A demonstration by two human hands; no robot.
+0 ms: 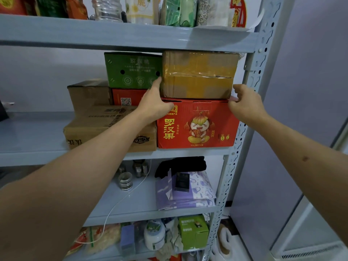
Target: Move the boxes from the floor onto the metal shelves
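At frame centre, sitting on the middle level of the grey metal shelves (131, 37): taped brown box (198, 74), long axis running left to right, taped face turned toward the camera, resting flat on top of the red drink carton (196, 125). Left hand (153, 104) lying against the box's left end, fingers straight, fingertips hidden behind the box edge. Right hand (246, 106) hovering just beside the lower right corner, fingers loosely curled, holding nothing; contact with the box too unclear to call. Standing behind on the left, partly hidden: green box (131, 69) stacked on another red box (128, 97). Lying at centre left, partly covered by the left forearm: two plain cartons (94, 117). Cut off along the top edge: packets and a clear bottle (108, 8). Showing at right: pale wall (310, 91), perforated upright (263, 53). Crowding the lower shelves: jars, purple packets (188, 194), small green box (193, 232).
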